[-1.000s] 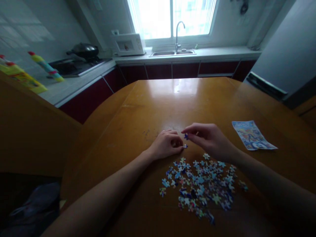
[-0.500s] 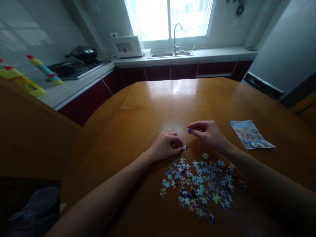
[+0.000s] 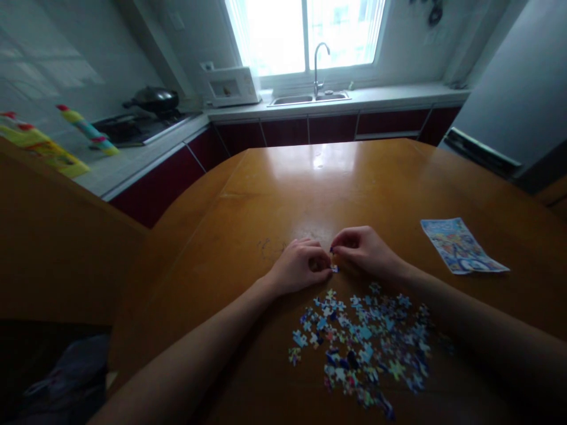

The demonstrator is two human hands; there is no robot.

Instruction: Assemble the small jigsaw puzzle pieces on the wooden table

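Observation:
My left hand [image 3: 301, 265] rests on the wooden table, its thumb and fingers closed on the edge of a small pale puzzle piece [image 3: 334, 268]. Just beyond and to the right, my right hand [image 3: 365, 251] pinches a dark blue puzzle piece [image 3: 332, 249], mostly covered by the fingertips. The two pieces are close together; whether they touch I cannot tell. Nearer to me, below both hands, lies a loose spread of puzzle pieces [image 3: 365, 333] in blue, white, yellow and purple.
A creased picture sheet [image 3: 463, 245] lies on the table [image 3: 283, 183] to the right. Behind the table runs a counter with a sink [image 3: 292, 100], a microwave [image 3: 233, 87] and a stove with a wok [image 3: 155, 99]. Cleaner bottles [image 3: 42, 147] stand at the left.
My right hand has come left and toward me, bringing the dark blue piece close to the pale one. My left hand stays at its piece. The view has shifted slightly.

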